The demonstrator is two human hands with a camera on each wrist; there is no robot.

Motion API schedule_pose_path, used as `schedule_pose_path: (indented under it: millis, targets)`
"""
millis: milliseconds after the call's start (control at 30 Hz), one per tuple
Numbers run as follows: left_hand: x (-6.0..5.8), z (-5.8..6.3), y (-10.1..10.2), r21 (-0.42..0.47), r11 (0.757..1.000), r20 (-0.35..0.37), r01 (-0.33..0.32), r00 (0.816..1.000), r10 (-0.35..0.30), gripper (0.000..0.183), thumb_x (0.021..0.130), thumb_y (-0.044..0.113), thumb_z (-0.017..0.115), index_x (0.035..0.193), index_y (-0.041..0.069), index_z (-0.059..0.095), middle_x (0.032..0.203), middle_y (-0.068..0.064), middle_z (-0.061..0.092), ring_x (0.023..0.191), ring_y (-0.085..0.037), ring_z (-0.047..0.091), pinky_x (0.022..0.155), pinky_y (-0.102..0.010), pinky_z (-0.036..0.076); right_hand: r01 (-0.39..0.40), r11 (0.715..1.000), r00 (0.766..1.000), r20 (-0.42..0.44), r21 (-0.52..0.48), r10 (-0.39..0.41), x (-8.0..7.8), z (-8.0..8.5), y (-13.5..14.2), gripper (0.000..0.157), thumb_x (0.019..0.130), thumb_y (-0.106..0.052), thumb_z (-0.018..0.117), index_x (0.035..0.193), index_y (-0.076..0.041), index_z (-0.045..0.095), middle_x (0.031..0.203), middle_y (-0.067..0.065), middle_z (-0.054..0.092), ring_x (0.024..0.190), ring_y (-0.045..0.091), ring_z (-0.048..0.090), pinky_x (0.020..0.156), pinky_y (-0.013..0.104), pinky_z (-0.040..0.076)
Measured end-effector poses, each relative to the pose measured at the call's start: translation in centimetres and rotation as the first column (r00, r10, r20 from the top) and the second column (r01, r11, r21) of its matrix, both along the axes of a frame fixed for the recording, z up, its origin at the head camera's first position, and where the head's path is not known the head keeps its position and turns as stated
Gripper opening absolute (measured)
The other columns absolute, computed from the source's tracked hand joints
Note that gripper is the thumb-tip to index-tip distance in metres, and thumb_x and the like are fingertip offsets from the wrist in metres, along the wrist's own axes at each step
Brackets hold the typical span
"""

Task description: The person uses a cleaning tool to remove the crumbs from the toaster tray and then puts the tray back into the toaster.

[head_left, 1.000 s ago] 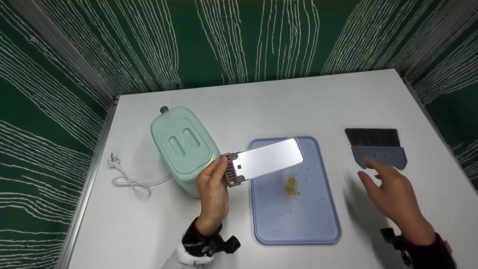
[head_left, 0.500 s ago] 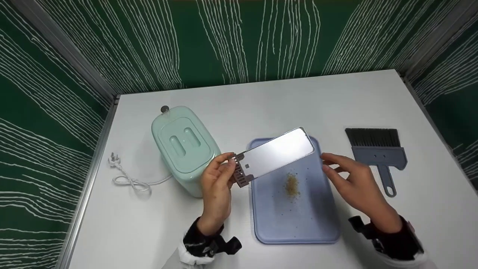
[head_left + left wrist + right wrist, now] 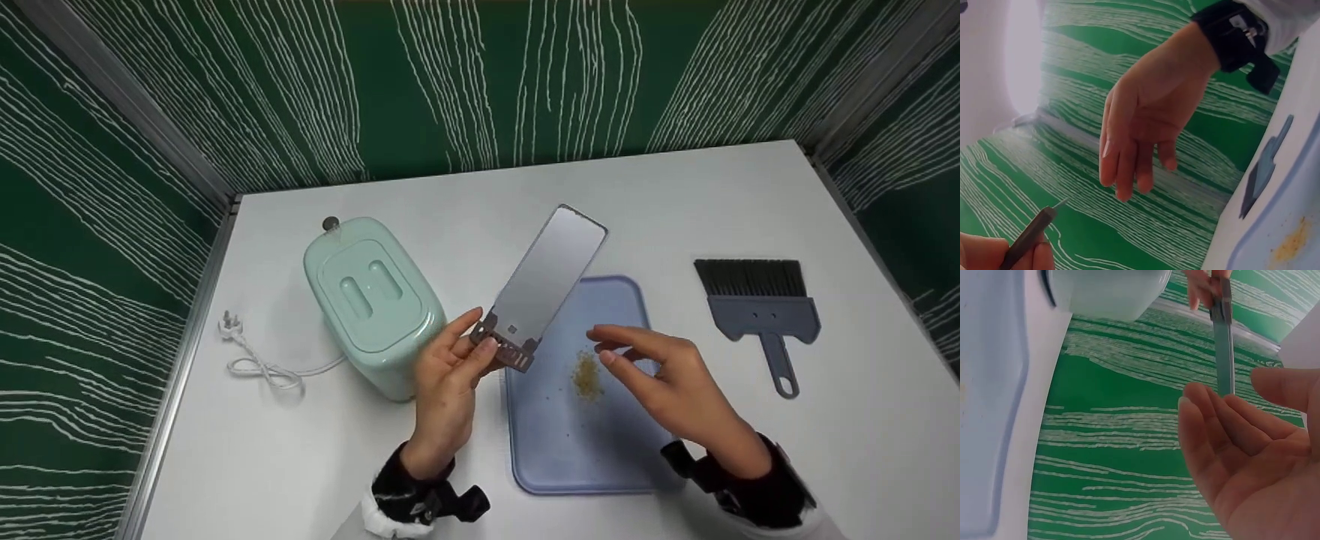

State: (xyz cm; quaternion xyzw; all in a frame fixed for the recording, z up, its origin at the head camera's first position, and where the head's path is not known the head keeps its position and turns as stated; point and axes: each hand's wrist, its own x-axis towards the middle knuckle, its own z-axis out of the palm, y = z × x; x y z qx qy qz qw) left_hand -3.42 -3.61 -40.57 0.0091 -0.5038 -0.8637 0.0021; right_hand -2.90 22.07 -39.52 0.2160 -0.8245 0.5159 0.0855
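In the head view my left hand (image 3: 450,390) pinches the brown slotted end of a flat metal crumb tray (image 3: 551,270) between thumb and fingers. The crumb tray is raised, its long plate tilted away to the upper right. My right hand (image 3: 675,382) hovers over the blue serving tray (image 3: 585,465) with fingers loosely bent, holding nothing. Yellowish crumbs (image 3: 586,375) lie in a small heap on that tray. To the left of my left hand stands a mint-green toaster (image 3: 371,292). In the right wrist view the crumb tray (image 3: 1223,354) appears edge-on beyond my right fingers.
On the white table (image 3: 660,202), right of the serving tray, lies a grey hand brush (image 3: 765,315) with black bristles. A white power cord (image 3: 262,367) with its plug rests left of the toaster. Green walls with white lines enclose the back and sides.
My right hand has moved left from near the brush to above the serving tray. The crumb tray in my left hand has swung from nearly level to pointing up and away.
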Motion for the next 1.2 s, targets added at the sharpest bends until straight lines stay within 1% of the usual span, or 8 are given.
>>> schedule_pose_path:
  millis: [133, 233, 500, 633, 767, 967, 1100, 1200]
  targets:
    - [0.0, -0.1, 0.1, 0.039, 0.999, 0.025, 0.006, 1.0, -0.007, 0.038, 0.094, -0.016, 0.061, 0.13, -0.023, 0.053, 0.11, -0.025, 0.074, 0.094, -0.022, 0.075, 0.085, -0.038, 0.063, -0.056, 0.998, 0.998, 0.023, -0.026, 0.056, 0.2, 0.0, -1.1, 0.035, 0.097, 0.006, 0.069, 0.129, -0.006, 0.073, 0.121, 0.004, 0.076, 0.103, 0.02, 0.072, 0.081, 0.023, 0.058]
    - [-0.1, -0.1, 0.1, 0.058, 0.998, 0.049, 0.011, 0.999, -0.014, 0.029, 0.091, -0.018, 0.062, 0.119, -0.017, 0.058, 0.105, -0.02, 0.073, 0.092, -0.022, 0.075, 0.084, -0.038, 0.063, -0.07, 0.996, 0.996, 0.059, -0.047, 0.072, 0.4, -0.1, -2.0, 0.034, 0.098, 0.003, 0.068, 0.13, -0.007, 0.073, 0.12, 0.004, 0.076, 0.103, 0.018, 0.072, 0.081, 0.026, 0.059]
    - [-0.1, -0.1, 0.3, 0.088, 0.995, 0.107, 0.047, 0.993, -0.056, 0.028, 0.087, -0.022, 0.063, 0.11, -0.007, 0.055, 0.101, -0.015, 0.071, 0.092, -0.022, 0.074, 0.085, -0.037, 0.063, -0.049, 0.991, 0.984, 0.166, -0.122, 0.069, 0.5, -0.6, -3.9, 0.038, 0.099, 0.0, 0.069, 0.136, 0.004, 0.065, 0.112, 0.003, 0.078, 0.091, 0.014, 0.074, 0.074, 0.027, 0.059]
    - [0.0, -0.1, 0.3, 0.092, 0.994, 0.124, 0.059, 0.99, -0.07, 0.03, 0.085, -0.024, 0.063, 0.106, -0.005, 0.054, 0.099, -0.014, 0.07, 0.09, -0.021, 0.073, 0.083, -0.034, 0.063, -0.014, 0.982, 0.966, 0.252, -0.189, 0.062, 0.6, -0.7, -4.2, 0.04, 0.1, -0.003, 0.069, 0.139, 0.004, 0.063, 0.105, 0.004, 0.078, 0.083, 0.019, 0.074, 0.067, 0.026, 0.058]
    - [0.0, -0.1, 0.3, 0.083, 0.994, 0.116, 0.069, 0.99, -0.078, 0.032, 0.083, -0.025, 0.065, 0.104, -0.004, 0.054, 0.097, -0.013, 0.069, 0.087, -0.019, 0.071, 0.081, -0.031, 0.063, -0.015, 0.97, 0.948, 0.306, -0.244, 0.092, 0.5, -0.7, -4.5, 0.04, 0.101, -0.004, 0.068, 0.14, 0.004, 0.062, 0.103, 0.008, 0.077, 0.079, 0.021, 0.073, 0.063, 0.026, 0.057]
    - [0.2, -0.3, 0.4, 0.026, 0.995, 0.071, 0.101, 0.992, -0.102, 0.034, 0.08, -0.022, 0.07, 0.102, -0.002, 0.054, 0.095, -0.011, 0.072, 0.085, -0.017, 0.07, 0.076, -0.028, 0.062, -0.019, 0.955, 0.947, 0.3, -0.295, 0.111, 0.2, -0.8, -4.9, 0.037, 0.1, 0.002, 0.067, 0.135, 0.01, 0.061, 0.098, 0.013, 0.076, 0.074, 0.018, 0.071, 0.06, 0.026, 0.056]
    - [0.3, -0.4, 0.5, -0.068, 0.991, 0.036, 0.112, 0.993, -0.11, 0.035, 0.078, -0.018, 0.076, 0.103, -0.002, 0.057, 0.096, -0.01, 0.072, 0.087, -0.018, 0.07, 0.076, -0.026, 0.06, -0.004, 0.94, 0.948, 0.299, -0.341, 0.112, 0.1, -0.9, -5.1, 0.031, 0.099, 0.006, 0.066, 0.129, 0.012, 0.061, 0.094, 0.013, 0.075, 0.071, 0.018, 0.07, 0.058, 0.025, 0.055]
    - [0.5, -0.4, 0.5, -0.148, 0.98, 0.0, 0.132, 0.991, -0.133, 0.034, 0.079, -0.013, 0.08, 0.104, -0.004, 0.058, 0.099, -0.011, 0.07, 0.09, -0.02, 0.068, 0.078, -0.027, 0.059, 0.002, 0.923, 0.942, 0.311, -0.385, 0.128, 0.0, -0.9, -5.1, 0.027, 0.1, 0.006, 0.064, 0.125, 0.013, 0.059, 0.093, 0.011, 0.075, 0.07, 0.02, 0.071, 0.058, 0.027, 0.056]
